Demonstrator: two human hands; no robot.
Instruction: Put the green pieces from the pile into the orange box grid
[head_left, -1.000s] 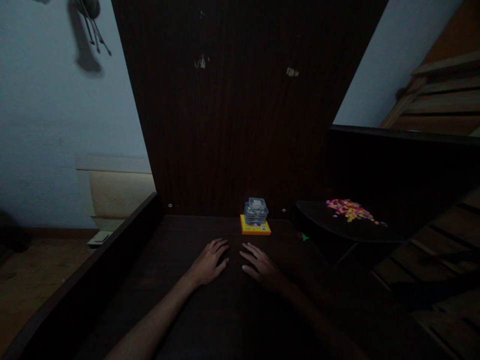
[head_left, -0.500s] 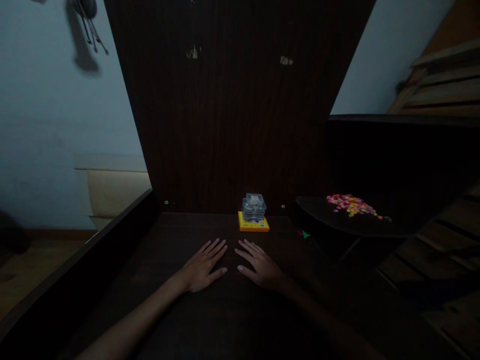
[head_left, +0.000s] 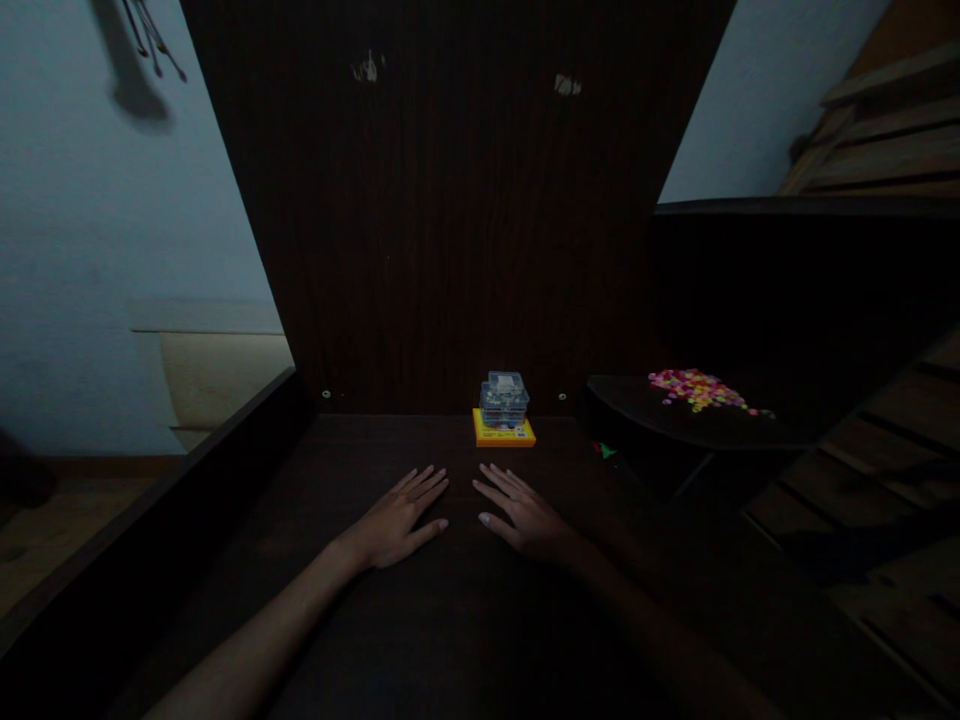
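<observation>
My left hand (head_left: pixel 397 518) lies palm down on the dark wooden surface (head_left: pixel 420 640), fingers stretched and spread. Opposite it, my right hand (head_left: pixel 523 510) rests the same way, its thumb pointing toward the left one with a small gap between them. Neither hand holds anything. Beyond the fingertips, against the back panel, sits a flat yellow box (head_left: pixel 504 437). Stacked on top of it are small clear plastic cases (head_left: pixel 504 400); their contents are too small to make out.
A raised dark shelf (head_left: pixel 637 405) at the right bears a pile of colourful small pieces (head_left: pixel 697 388). Under its edge lies a small green and red object (head_left: pixel 604 451). A tall dark panel (head_left: pixel 465 220) closes off the back, and a low side board (head_left: pixel 187 470) runs along the left.
The view has tilted down slightly, so the back panel and boxes appear a little higher. Both hands stay flat on the surface, and nothing has been taken hold of.
</observation>
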